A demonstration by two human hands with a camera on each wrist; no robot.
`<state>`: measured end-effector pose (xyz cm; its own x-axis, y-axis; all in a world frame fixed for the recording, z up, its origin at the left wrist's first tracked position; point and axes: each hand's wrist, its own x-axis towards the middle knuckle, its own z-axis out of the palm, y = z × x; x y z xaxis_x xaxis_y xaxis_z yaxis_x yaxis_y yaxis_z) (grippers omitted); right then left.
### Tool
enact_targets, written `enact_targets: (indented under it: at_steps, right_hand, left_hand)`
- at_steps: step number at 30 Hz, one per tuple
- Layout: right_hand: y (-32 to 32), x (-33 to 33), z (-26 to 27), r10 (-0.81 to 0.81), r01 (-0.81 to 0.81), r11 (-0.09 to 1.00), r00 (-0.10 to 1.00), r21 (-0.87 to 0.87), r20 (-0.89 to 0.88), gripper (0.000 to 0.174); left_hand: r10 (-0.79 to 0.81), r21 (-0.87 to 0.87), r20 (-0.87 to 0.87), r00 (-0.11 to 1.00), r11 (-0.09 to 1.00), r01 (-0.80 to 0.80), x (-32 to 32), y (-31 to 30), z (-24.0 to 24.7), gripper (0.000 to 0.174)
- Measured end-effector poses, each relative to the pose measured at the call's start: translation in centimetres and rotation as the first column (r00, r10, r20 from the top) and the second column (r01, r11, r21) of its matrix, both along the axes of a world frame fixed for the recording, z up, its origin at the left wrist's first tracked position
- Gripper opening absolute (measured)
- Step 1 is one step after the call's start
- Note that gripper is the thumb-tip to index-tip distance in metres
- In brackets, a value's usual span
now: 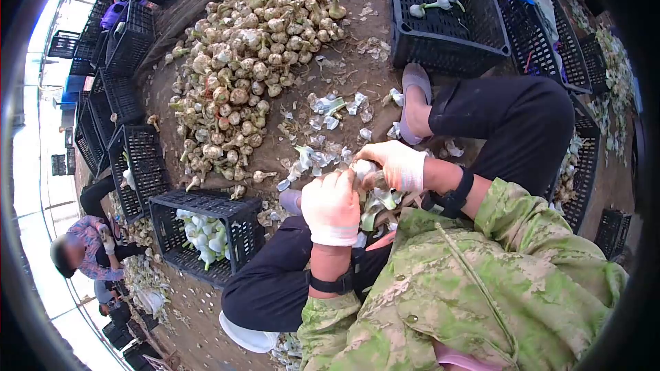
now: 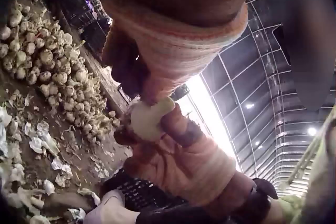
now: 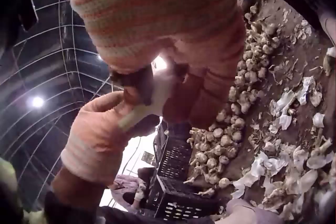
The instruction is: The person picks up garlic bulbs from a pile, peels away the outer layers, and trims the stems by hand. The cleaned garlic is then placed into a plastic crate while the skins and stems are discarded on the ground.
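Note:
Both gloved hands meet in front of the person's lap around one garlic bulb (image 2: 149,120), white and smooth with a pale stem (image 3: 134,116). My left hand (image 1: 331,207) grips it from the left side, its fingers curled. From the other side my right hand (image 1: 399,165) holds the same bulb, with thumb and fingers bent against it. Much of the bulb is hidden behind the fingers in the head view. Loose peeled skins (image 1: 313,159) lie on the ground just beyond the hands.
A large heap of unpeeled garlic (image 1: 247,62) lies ahead. One black crate (image 1: 244,233) at left holds white bulbs; another crate (image 1: 447,55) at upper right holds several. More crates (image 1: 130,34) line the left side, where another person (image 1: 96,247) sits.

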<state>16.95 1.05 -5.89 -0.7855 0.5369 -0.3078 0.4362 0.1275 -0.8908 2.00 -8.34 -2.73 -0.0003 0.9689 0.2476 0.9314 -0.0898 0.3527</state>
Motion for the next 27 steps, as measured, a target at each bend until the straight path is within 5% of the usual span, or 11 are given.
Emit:
enact_targets:
  at_steps: [3,4,7,11,13,17,20,23,24,25,27]
  right_hand:
    - [-0.3,0.6,-0.3,-0.002,0.017,0.990,0.994,0.142,-0.107,0.053]
    - [-0.2,0.9,-0.6,0.005,0.007,0.998,0.982,0.063,-0.187,0.057]
    - [-0.6,0.6,-0.5,-0.222,-0.009,0.876,0.880,-0.482,-0.420,0.061]
    - [-0.5,1.6,-0.9,-0.463,-0.171,0.487,0.781,-0.857,-0.419,0.059]
    - [-0.5,1.4,-2.6,-0.352,-0.138,0.654,0.815,-0.744,-0.460,0.063]
    - [-0.3,1.6,-2.6,-0.566,-0.276,0.347,0.700,-0.896,-0.435,0.072]
    - [0.9,1.7,-0.4,-0.598,-0.207,0.482,0.633,-0.851,-0.492,0.047]
    - [4.0,4.9,-4.7,-0.974,-0.367,0.039,0.193,-0.929,-0.117,0.051]
    - [5.5,5.5,-5.9,-0.941,-0.539,0.281,0.007,-0.794,-0.338,0.053]
    - [6.2,4.5,-1.7,-0.845,-0.366,0.450,0.120,-0.815,-0.521,0.057]
    - [5.3,2.6,-4.2,-0.877,-0.204,0.327,0.298,-0.923,-0.377,0.030]
  left_hand:
    - [-0.009,-0.032,-0.053,0.999,0.999,0.008,0.0,0.4,0.3,0.013]
    - [0.202,-0.193,0.420,0.885,0.972,-0.130,-0.4,0.4,-0.2,0.013]
    - [0.432,-0.414,0.900,0.051,0.887,-0.206,-1.7,0.5,-2.3,0.009]
    - [0.396,-0.428,0.895,-0.205,0.891,-0.152,-1.2,-0.2,-2.3,0.011]
    - [0.329,-0.387,0.884,-0.331,0.913,-0.126,-1.2,-0.3,-1.9,0.012]
    - [0.066,-0.302,0.671,-0.738,0.934,-0.191,-4.2,0.4,-2.3,0.019]
    - [0.186,-0.376,0.869,-0.458,0.850,-0.369,-7.2,1.4,-3.5,0.020]
    - [0.534,-0.653,0.524,0.664,0.752,-0.090,-8.6,1.9,-6.9,0.052]
    - [0.444,-0.570,0.419,0.792,0.808,-0.151,-9.5,1.1,-11.3,0.058]
    - [0.345,-0.479,0.286,0.894,0.860,-0.179,-10.6,0.5,-15.1,0.064]
    - [0.811,-0.661,0.431,0.397,0.583,-0.473,-12.9,2.1,-13.3,0.068]
